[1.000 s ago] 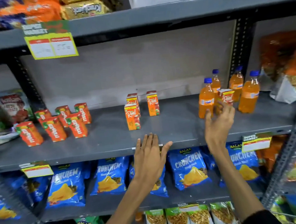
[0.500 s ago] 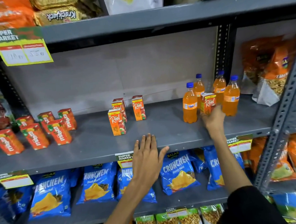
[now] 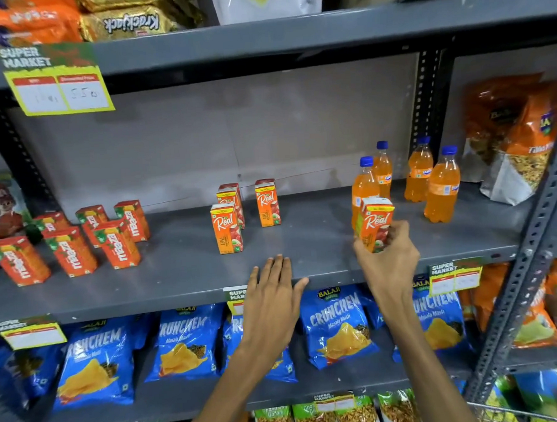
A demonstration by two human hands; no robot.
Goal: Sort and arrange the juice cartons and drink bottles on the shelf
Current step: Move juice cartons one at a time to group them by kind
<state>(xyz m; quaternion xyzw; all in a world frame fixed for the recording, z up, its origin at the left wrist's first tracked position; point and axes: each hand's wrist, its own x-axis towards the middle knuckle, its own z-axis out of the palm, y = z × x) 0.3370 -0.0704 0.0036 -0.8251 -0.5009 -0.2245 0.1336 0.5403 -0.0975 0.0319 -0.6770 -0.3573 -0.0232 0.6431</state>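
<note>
My right hand [image 3: 388, 263] grips an orange Real juice carton [image 3: 374, 223], lifted off the grey shelf [image 3: 305, 251] in front of the orange drink bottles [image 3: 440, 188]. Several of these blue-capped bottles stand at the shelf's right. Three more Real cartons [image 3: 227, 228] stand upright at mid-shelf. Several orange Maaza cartons [image 3: 72, 251] are grouped at the left. My left hand [image 3: 273, 304] rests flat on the shelf's front edge, fingers apart, holding nothing.
Blue Crunchem snack bags [image 3: 336, 326] fill the shelf below. Orange snack bags [image 3: 514, 137] lean at the right, past a perforated metal upright [image 3: 539, 237]. A price tag [image 3: 57, 79] hangs from the upper shelf. Bare shelf lies between the carton groups.
My right hand closed on the Real carton that stood among the bottles and drew it forward, off the shelf. My left hand stayed on the shelf edge.
</note>
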